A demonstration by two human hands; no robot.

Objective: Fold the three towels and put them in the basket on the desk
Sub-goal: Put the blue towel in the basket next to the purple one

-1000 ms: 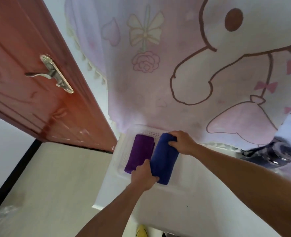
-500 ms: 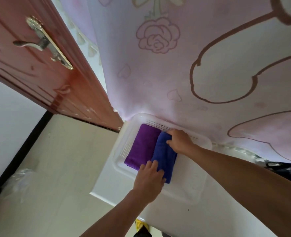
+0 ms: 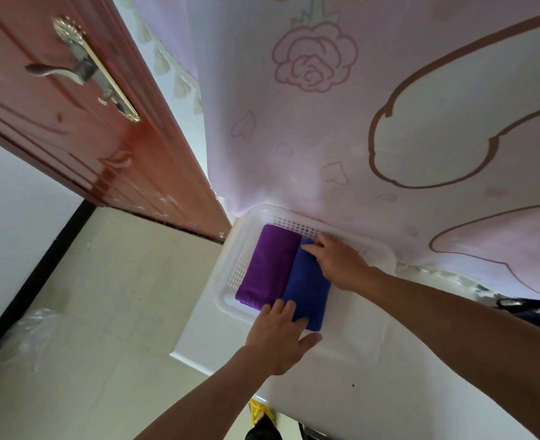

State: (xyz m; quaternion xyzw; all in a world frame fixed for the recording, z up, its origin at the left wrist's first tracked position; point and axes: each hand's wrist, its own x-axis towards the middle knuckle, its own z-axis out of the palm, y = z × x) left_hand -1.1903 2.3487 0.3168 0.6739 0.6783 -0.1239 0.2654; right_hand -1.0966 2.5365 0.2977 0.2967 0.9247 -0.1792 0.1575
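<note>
Two folded towels are seen lying side by side in the white basket (image 3: 237, 268), which is set on the white surface (image 3: 389, 395) against a curtain (image 3: 326, 138) printed with a rose and cartoon outlines. The purple towel (image 3: 267, 265) is laid along the basket's left wall, and the blue towel (image 3: 306, 290) is pressed up against its right edge, the two touching along their length.

The blue towel is being settled into place by both hands. The left hand (image 3: 278, 338) is laid flat over the near ends of the towels, fingers straight and thumb spread toward the basket's near rim; nothing is gripped. The right hand (image 3: 338, 262) is rested on the far end of the blue towel, its fingers stretched out and pressing rather than closed round the cloth.

Two of the three towels can therefore be counted as folded and stowed. The third is not in view, and the right part of the basket is judged to be left for it. A red-brown door (image 3: 72, 138) is seen at the left.
</note>
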